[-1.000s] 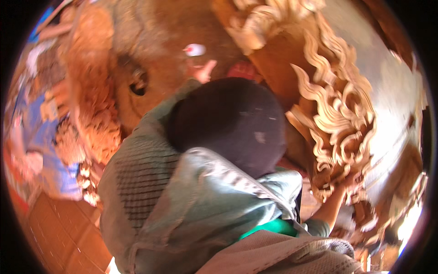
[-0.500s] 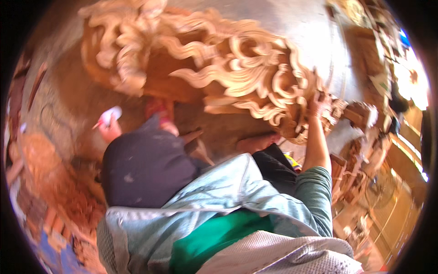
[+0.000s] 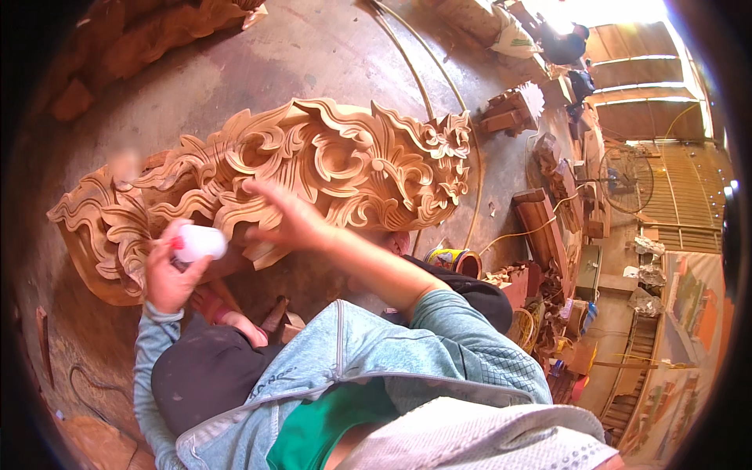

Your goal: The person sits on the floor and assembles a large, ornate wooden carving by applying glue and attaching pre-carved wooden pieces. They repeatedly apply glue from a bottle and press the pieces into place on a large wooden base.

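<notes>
My left hand (image 3: 169, 274) is wrapped round a small white bottle (image 3: 205, 244) with a red part at one end, above the left part of a large carved wood panel (image 3: 341, 160). The panel lies across the floor in front of me, covered in swirling leaf and scroll relief. My right hand (image 3: 290, 221) reaches over the panel's middle with its fingers spread. Nothing shows in it, though motion blurs it slightly. I cannot tell whether it touches the wood.
A colourful tin (image 3: 454, 262) stands by my right knee. Beyond the panel a hose (image 3: 427, 66) runs over the concrete floor. Timber pieces (image 3: 540, 227) and a standing fan (image 3: 624, 178) are at the right. Dark wood (image 3: 149, 39) lies far left; people (image 3: 565, 45) are far right.
My right hand has come off the panel's right end and moved left over its middle. My left hand has brought the bottle inward, to the right. The view has shifted, showing the whole panel.
</notes>
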Available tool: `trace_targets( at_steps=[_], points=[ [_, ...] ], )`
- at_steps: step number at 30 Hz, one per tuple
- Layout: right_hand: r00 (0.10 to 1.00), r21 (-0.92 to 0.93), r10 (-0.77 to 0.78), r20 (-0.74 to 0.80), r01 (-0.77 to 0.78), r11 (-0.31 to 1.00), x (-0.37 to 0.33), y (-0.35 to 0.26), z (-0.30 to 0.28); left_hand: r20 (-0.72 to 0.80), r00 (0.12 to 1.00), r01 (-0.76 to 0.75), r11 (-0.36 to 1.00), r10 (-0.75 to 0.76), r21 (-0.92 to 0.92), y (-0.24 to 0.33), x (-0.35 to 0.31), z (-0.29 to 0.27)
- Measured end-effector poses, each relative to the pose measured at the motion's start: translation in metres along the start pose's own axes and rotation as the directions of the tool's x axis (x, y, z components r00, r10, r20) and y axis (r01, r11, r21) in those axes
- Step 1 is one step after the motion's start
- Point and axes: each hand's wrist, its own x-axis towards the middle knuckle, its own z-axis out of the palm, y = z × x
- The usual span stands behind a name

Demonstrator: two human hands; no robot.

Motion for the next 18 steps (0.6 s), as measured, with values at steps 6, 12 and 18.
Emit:
trace_targets(
  at_steps=[6,12,18],
  points=[
    [0.917,0.177,0.304,0.259,-0.354,0.918,0.0,-0.064,0.011,0.152,0.986,-0.066,0.998,0.063,0.012,0.002,0.009,0.036],
    [0.965,0.038,0.257,-0.06,-0.255,0.966,-0.029,0.0,0.016,0.009,0.999,0.029,0.991,-0.031,0.127,0.004,0.032,0.015],
    [0.815,-0.082,0.511,-0.274,-0.549,0.832,-0.012,0.017,-0.035,-0.464,0.861,0.218,0.675,0.207,0.705,-0.066,0.071,-0.052]
  ],
)
